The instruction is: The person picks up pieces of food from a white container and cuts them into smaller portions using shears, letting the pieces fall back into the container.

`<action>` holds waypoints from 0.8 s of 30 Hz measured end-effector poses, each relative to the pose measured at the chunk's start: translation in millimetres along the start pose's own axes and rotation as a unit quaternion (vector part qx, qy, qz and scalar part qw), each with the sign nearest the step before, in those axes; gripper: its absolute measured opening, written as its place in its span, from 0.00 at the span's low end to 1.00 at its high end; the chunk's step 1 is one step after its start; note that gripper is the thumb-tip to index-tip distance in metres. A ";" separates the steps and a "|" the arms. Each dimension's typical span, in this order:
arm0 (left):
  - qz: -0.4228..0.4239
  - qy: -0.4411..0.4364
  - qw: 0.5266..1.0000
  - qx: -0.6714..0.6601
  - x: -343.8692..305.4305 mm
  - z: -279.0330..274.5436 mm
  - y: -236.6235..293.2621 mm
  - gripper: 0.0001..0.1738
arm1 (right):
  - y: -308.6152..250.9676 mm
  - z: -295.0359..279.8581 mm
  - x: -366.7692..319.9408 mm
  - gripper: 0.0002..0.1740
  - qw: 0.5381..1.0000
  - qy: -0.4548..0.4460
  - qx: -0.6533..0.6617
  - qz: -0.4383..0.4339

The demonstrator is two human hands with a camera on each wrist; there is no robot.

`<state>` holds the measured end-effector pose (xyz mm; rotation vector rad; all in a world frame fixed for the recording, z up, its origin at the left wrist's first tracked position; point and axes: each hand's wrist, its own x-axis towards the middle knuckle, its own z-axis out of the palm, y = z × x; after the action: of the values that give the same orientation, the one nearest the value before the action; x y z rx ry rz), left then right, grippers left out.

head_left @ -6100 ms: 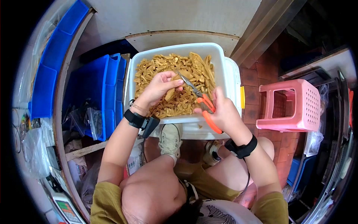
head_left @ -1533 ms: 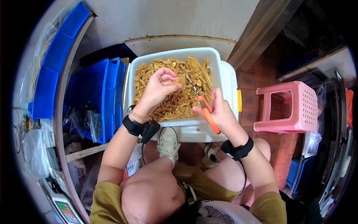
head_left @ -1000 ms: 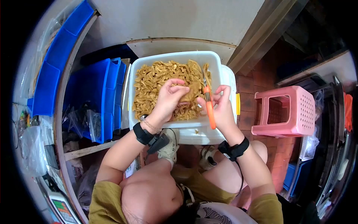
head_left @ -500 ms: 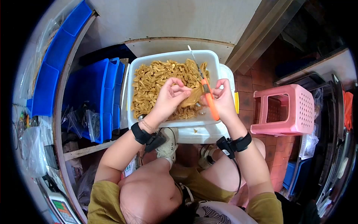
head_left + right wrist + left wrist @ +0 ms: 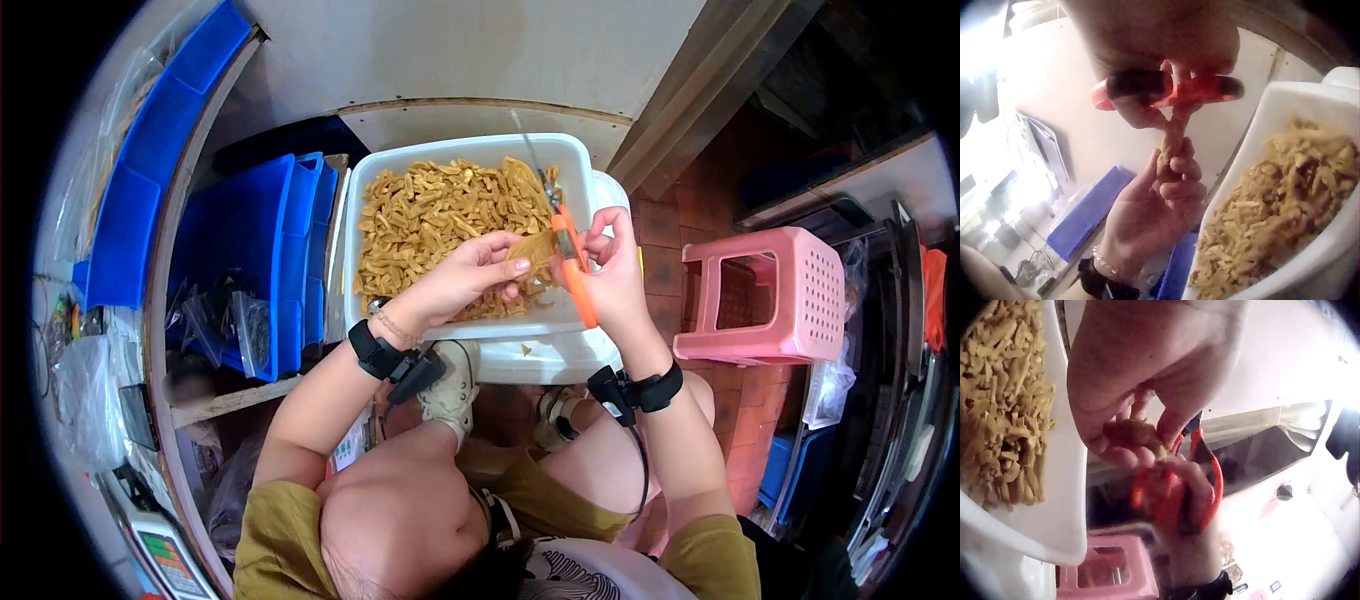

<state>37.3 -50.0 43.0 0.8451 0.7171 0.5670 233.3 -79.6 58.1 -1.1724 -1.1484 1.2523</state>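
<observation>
In the head view my left hand [image 5: 455, 282] pinches a flat brown leathery piece [image 5: 532, 248] between thumb and fingers, above the tub. My right hand [image 5: 618, 282] holds orange-handled scissors [image 5: 573, 262], their blades pointing away past the tub's far rim. In the right wrist view, the thumb and fingertip of my right hand [image 5: 1166, 47] meet the top end of the piece [image 5: 1168, 159], while the left hand [image 5: 1154, 215] grips it from below. Under both hands, a white plastic tub [image 5: 550, 328] holds many brown cut strips [image 5: 425, 215].
Blue plastic bins [image 5: 240, 250] stand on the left, with small plastic bags [image 5: 250, 330] inside. A pink plastic stool [image 5: 820, 290] is on the tiled floor to the right. A white lid [image 5: 550, 360] shows under the tub, and a pale wall board [image 5: 470, 60] stands behind.
The hands have come together over the tub's right side, and the left hand has turned toward the right. The scissors' blades have swung from over the strips to pointing away, beyond the far rim.
</observation>
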 end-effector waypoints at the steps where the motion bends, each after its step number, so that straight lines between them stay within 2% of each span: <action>1: 0.005 -0.012 0.998 0.063 1.8 -1.2 -2.0 0.19 | 1.3 0.2 -0.1 0.27 1.000 0.001 0.000 0.000; 2: 0.004 -0.014 0.998 0.063 2.0 -2.6 -3.2 0.19 | 3.8 0.6 -0.3 0.27 0.999 0.004 -0.035 -0.005; 4: 0.016 0.041 0.996 0.081 0.3 -6.1 -3.1 0.17 | 7.3 -1.5 -0.1 0.27 0.997 0.009 -0.071 -0.009; 5: 0.015 0.040 0.996 0.081 -0.2 -7.1 -1.7 0.17 | 8.4 -3.9 0.9 0.28 0.988 0.013 -0.148 -0.027; 6: 0.036 0.078 0.996 0.038 -1.5 -6.6 2.0 0.15 | 9.3 -6.3 1.4 0.29 0.973 0.016 -0.225 -0.045; 7: 0.056 0.117 0.991 -0.006 -2.4 -7.7 5.0 0.13 | 10.5 -9.0 1.4 0.29 0.973 0.017 -0.225 -0.045; 9: 0.071 0.124 0.990 -0.011 -3.8 -17.3 9.4 0.10 | 10.4 -11.3 0.7 0.32 0.934 0.016 -0.345 -0.096; 15: 0.119 0.165 0.971 -0.129 -0.5 -41.3 5.2 0.10 | 0.6 -7.9 -12.0 0.35 0.914 -0.046 -0.396 -0.082; 18: 0.144 0.176 0.968 -0.105 -0.8 -34.9 5.7 0.11 | 2.9 -5.0 -15.6 0.36 0.917 -0.053 -0.393 -0.034; 21: 0.173 0.214 0.959 -0.067 -2.6 -19.9 12.4 0.12 | 4.6 -4.7 -16.0 0.38 0.921 -0.056 -0.385 -0.030; 24: 0.194 0.199 0.960 -0.045 -1.2 -25.9 9.2 0.13 | 4.5 -2.9 -15.9 0.38 0.927 -0.057 -0.370 -0.032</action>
<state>15.4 -33.8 39.0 0.7988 0.8871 1.1357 235.8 -95.6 53.7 -1.5962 -1.8200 0.8492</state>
